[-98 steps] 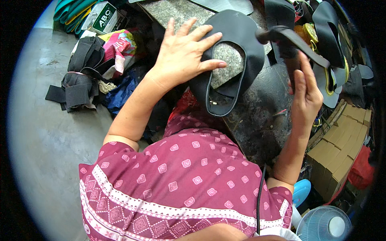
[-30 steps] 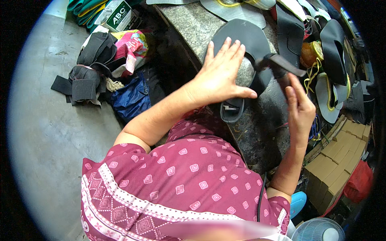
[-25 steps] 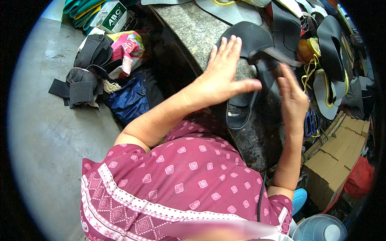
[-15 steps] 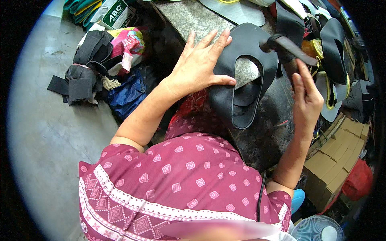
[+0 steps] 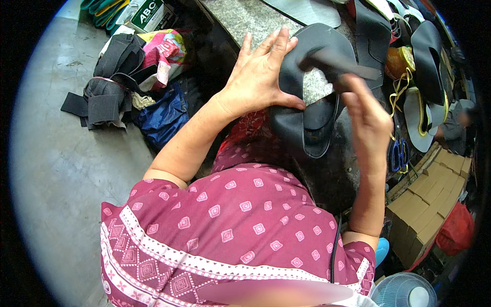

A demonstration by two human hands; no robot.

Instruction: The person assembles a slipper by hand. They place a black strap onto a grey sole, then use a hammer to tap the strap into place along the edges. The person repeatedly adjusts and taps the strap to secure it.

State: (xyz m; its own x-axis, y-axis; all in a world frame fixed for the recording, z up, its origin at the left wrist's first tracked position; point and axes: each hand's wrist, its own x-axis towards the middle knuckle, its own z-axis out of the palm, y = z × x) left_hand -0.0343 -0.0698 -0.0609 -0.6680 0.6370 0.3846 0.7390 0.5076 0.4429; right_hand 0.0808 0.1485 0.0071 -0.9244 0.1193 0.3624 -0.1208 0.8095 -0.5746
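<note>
Lying on the edge of a grey stone slab [image 5: 240, 15], a black cut leather piece [image 5: 312, 97] with an open middle is pinned under the left hand [image 5: 258, 77], fingers spread flat, thumb at its inner edge. The right hand [image 5: 365, 120] is blurred; its fingers close round a dark strip-like tool [image 5: 340, 61] above the piece. Black scraps [image 5: 110, 77] lie on the floor [image 5: 61, 169], cardboard boxes [image 5: 429, 204] to the right.

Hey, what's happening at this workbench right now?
A person in a patterned maroon top is working on a dark shoe upper on a stone slab. The left hand lies spread flat on the upper, pressing it down. The right hand grips a dark, blurred tool over it. More cut shoe parts lie to the right, and cardboard boxes stand below them.
</note>
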